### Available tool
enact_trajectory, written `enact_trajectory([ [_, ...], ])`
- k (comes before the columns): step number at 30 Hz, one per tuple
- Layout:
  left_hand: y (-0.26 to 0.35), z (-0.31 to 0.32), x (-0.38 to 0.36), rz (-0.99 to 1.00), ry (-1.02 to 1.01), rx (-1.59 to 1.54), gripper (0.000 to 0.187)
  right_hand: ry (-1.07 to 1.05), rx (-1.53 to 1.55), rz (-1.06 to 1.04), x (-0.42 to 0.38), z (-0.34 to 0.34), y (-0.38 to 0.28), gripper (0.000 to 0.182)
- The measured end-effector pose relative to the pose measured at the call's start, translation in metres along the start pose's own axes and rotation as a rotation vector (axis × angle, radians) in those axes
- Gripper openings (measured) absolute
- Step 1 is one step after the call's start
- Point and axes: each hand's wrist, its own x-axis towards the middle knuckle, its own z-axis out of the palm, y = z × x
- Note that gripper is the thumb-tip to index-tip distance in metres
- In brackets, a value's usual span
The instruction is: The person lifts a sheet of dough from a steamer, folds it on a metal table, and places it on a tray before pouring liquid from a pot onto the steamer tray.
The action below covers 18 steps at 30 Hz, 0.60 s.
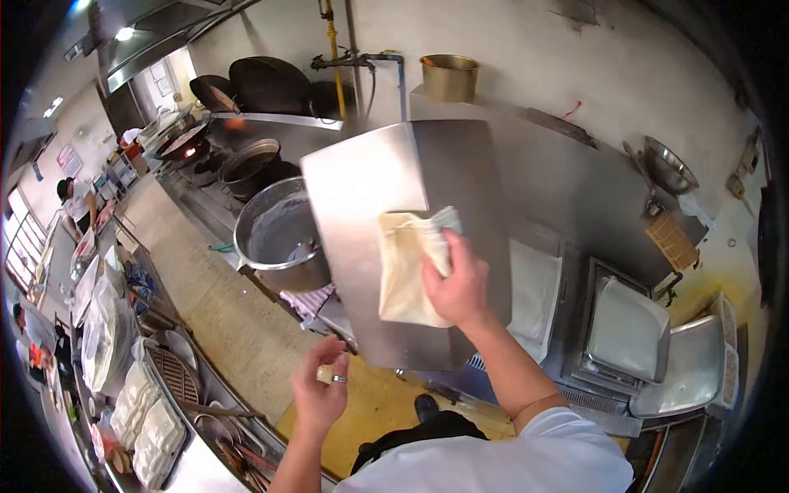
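Pinched in my right hand (462, 286) is a cream cloth (403, 275), its top edge gathered into folds. The cloth lies over a stainless steel panel (362, 181) with a bright left part and a darker right part. Lower down, over the yellowish floor, my left hand (320, 388) has its fingers curled in and wears a ring. A small pale yellowish bit shows at those fingers, and I cannot tell what it is. Left of the panel stands a big metal pot (271, 238) with greyish residue inside and a striped cloth (308, 301) below it.
Along the wall are stoves with a dark pot (251, 164), woks (267, 86) and a brass-coloured pot (449, 78). White-covered trays (629, 329) are on the right. A counter on the left holds plastic bags (107, 329), wrapped packs (156, 435) and utensils. People (78, 201) stand farther off.
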Motion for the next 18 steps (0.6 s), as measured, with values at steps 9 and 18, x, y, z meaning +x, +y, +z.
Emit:
enact_trajectory([
  [9, -0.004, -0.159, -0.103, -0.049, 0.35, 0.143, 0.029, -0.256, 0.359, -0.318, -0.064, 0.101, -0.177, 0.049],
  [18, -0.026, -0.279, -0.224, -0.315, 0.727, 0.3, 0.031, -0.582, 0.633, -0.612, -0.153, 0.206, -0.349, 0.05],
])
